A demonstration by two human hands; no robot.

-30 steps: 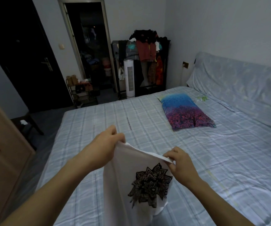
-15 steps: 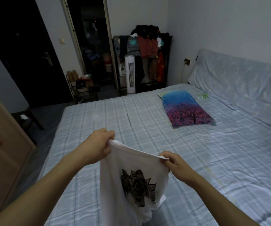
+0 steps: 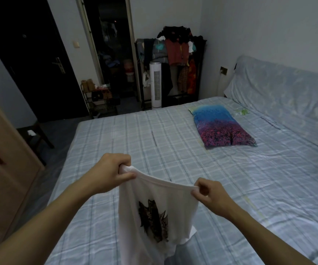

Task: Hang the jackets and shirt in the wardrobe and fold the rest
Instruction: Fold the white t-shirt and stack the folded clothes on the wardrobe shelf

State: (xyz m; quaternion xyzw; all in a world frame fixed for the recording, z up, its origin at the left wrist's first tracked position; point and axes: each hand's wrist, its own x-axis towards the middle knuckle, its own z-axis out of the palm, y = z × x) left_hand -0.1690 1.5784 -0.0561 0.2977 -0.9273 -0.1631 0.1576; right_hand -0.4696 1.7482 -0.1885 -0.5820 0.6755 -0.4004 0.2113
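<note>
Your left hand (image 3: 110, 172) and right hand (image 3: 210, 195) pinch the soft white T-shirt (image 3: 154, 213) taut above the plaid-sheeted bed (image 3: 230, 178).

Both forearms extended forward, left hand (image 3: 110, 172) fisted with curled fingers, right hand (image 3: 210, 196) pinching thumb to fingers.
</note>
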